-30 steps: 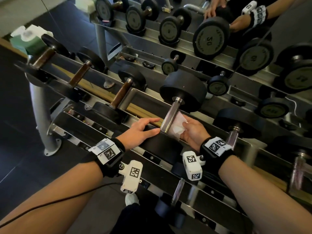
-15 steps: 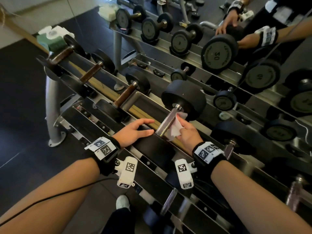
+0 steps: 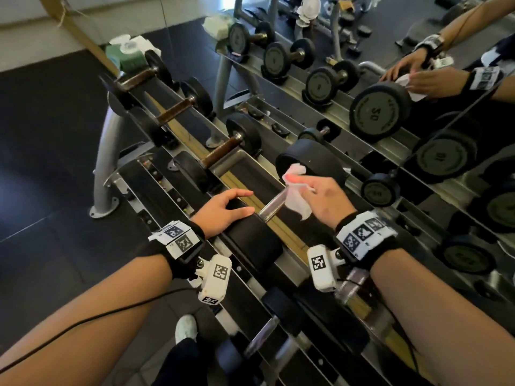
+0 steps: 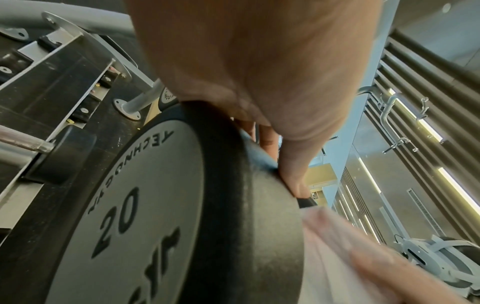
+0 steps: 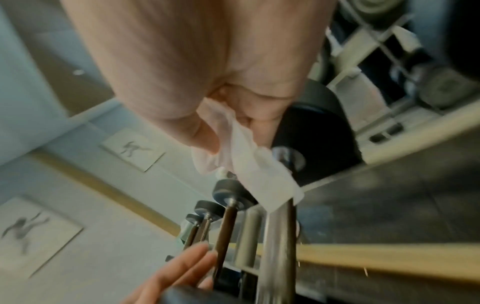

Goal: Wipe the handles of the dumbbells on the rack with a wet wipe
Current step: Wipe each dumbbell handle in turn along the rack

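On the rack's upper tier lies a black 20 dumbbell with a steel handle (image 3: 271,208) (image 5: 276,236). My left hand (image 3: 226,210) rests flat on its near head (image 3: 248,242) (image 4: 233,205), fingers (image 4: 292,164) reaching over the rim. My right hand (image 3: 320,197) pinches a white wet wipe (image 3: 295,197) (image 5: 246,160) at the handle's far end, just in front of the far head (image 3: 312,160) (image 5: 314,142). The wipe hangs over the top of the bar. How far it wraps the bar is hidden.
Smaller dumbbells with brown handles (image 3: 220,151) lie to the left on the same tier. A green wipes pack (image 3: 125,57) sits at the rack's far left end. A mirror (image 3: 379,112) behind repeats the rack. A lower tier (image 3: 262,335) holds more dumbbells; my shoe (image 3: 185,327) is below.
My right hand has slid the wipe up the handle from near the middle to the far end and risen a little. The left hand has stayed on the near head.
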The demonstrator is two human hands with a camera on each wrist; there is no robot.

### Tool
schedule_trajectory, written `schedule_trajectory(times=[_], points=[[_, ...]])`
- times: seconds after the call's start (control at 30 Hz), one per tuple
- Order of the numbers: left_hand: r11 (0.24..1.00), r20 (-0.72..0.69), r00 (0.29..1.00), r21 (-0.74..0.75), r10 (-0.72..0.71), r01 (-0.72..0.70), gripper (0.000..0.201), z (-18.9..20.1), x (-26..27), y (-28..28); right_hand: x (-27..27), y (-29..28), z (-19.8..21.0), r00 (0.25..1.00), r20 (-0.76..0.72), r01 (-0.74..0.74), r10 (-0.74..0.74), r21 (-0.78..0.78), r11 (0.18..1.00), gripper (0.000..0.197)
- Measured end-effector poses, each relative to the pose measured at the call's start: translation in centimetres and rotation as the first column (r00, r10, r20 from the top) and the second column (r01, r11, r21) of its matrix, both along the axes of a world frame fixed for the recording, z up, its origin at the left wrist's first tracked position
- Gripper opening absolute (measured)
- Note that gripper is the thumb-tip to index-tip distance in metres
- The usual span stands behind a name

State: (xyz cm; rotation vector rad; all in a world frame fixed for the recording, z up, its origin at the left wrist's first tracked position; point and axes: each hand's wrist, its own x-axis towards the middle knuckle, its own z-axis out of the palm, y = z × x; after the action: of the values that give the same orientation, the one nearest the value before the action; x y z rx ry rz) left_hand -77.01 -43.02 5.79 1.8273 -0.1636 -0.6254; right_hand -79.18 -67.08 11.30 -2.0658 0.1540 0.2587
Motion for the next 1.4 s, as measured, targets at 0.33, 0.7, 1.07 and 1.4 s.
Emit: schedule_trajectory(times=[0.33, 0.7, 1.07, 1.4], points=[[1.000, -0.007, 1.000, -0.031, 0.003, -0.003, 0.046, -0.6, 0.2, 0.2, 2.3, 1.1, -4.2, 0.854, -0.169, -0.489, 0.493, -0.584, 0.648, 0.044], [0.996, -0.022, 1.000, -0.093, -0.014, 0.012, 0.043, -1.6, 0.5, 0.5, 2.8, 2.2, -4.8, 0.543, -0.346, -0.666, 0.765, -0.732, 0.142, 0.082], [0.994, -0.046, 0.999, -0.110, -0.025, 0.020, 0.043, -1.9, 0.7, 0.7, 3.4, -0.7, -3.6, 0.742, -0.276, -0.551, 0.611, -0.771, 0.320, 0.072], [0.992, -0.074, 0.997, -0.128, -0.021, 0.011, 0.041, -1.4, 0.5, 0.6, 3.8, -1.4, -5.2, 0.803, -0.272, -0.529, 0.531, -0.735, 0.425, 0.072]])
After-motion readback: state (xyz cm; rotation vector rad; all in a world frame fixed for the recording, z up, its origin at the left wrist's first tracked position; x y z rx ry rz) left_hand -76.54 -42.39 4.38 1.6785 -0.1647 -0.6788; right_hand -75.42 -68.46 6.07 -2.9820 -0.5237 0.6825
